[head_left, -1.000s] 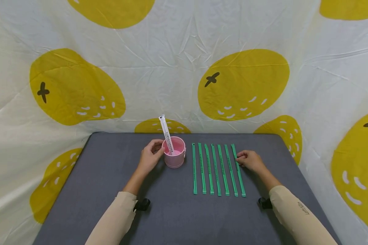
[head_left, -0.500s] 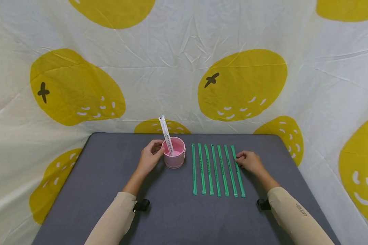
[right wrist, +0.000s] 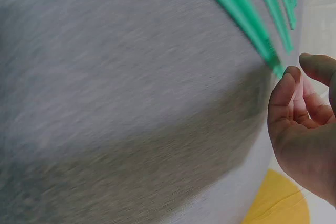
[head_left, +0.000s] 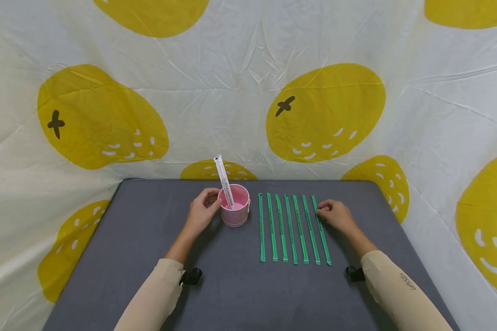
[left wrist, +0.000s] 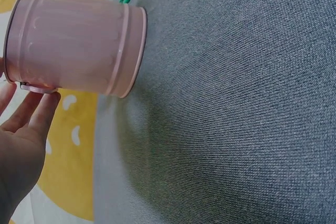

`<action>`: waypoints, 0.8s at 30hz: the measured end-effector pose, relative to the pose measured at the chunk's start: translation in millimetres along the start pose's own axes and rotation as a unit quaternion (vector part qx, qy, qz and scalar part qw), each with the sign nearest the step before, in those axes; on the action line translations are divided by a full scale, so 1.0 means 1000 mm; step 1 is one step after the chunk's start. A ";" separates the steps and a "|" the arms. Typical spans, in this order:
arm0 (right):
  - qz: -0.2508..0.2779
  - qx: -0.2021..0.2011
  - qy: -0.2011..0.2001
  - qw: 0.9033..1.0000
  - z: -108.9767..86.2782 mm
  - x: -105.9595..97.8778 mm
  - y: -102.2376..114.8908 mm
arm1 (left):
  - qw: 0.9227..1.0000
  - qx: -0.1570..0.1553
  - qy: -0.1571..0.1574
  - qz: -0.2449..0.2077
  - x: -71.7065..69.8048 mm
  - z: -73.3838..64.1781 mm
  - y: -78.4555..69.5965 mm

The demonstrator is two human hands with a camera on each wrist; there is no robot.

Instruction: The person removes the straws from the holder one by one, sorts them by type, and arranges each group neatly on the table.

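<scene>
A small pink metal bucket (head_left: 235, 218) stands upright on the table, with a white wrapped straw (head_left: 224, 180) leaning up out of it. My left hand (head_left: 201, 214) holds the bucket by its left side near the rim; in the left wrist view its fingertips lie against a small side lug. To the bucket's right, several green wrapped straws lie in a row. At the rightmost green straw (head_left: 324, 240), my right hand (head_left: 337, 216) pinches the upper part with its fingertips. In the right wrist view that green straw (right wrist: 247, 22) runs to the fingertips, which hide its far end.
The grey cloth-covered table (head_left: 240, 294) ends at a pale curtain (head_left: 215, 115) printed with yellow fruit shapes. The leftmost green straw (head_left: 262, 230) lies close to the bucket. Black wrist mounts (head_left: 192, 276) sit on both forearms.
My right fingers have moved slightly left onto the rightmost green straw, which now looks narrower, as if turned on its edge. The left hand and bucket stay put.
</scene>
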State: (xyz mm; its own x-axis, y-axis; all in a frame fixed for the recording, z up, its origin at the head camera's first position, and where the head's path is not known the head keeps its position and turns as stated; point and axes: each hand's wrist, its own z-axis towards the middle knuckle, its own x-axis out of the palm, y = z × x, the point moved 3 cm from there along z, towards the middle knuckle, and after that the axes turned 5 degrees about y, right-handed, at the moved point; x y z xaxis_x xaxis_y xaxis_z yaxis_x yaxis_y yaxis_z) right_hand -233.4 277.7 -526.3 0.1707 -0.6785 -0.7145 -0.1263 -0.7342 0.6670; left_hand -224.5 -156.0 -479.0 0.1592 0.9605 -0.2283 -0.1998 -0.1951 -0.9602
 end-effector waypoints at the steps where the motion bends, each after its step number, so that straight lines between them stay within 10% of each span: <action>1: -0.005 -0.004 0.000 1.000 0.001 -0.001 0.002 | 1.000 0.001 0.001 0.001 0.000 0.000 0.000; 12: 0.018 -0.074 -0.006 0.997 0.011 0.001 0.046 | 1.000 0.000 -0.001 0.002 0.000 0.000 0.002; 24: 0.168 -0.157 0.025 0.973 0.024 0.026 0.117 | 1.000 0.007 -0.008 -0.001 0.000 -0.001 0.000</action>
State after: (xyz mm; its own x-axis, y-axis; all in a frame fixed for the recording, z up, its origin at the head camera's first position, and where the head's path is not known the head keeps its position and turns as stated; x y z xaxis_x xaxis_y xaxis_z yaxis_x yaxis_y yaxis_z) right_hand -267.3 173.9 -471.7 0.2194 -0.8711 -0.4394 0.1198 -0.4229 0.8982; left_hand -223.3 -155.9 -479.5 0.1431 0.9640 -0.2239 -0.2129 -0.1910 -0.9582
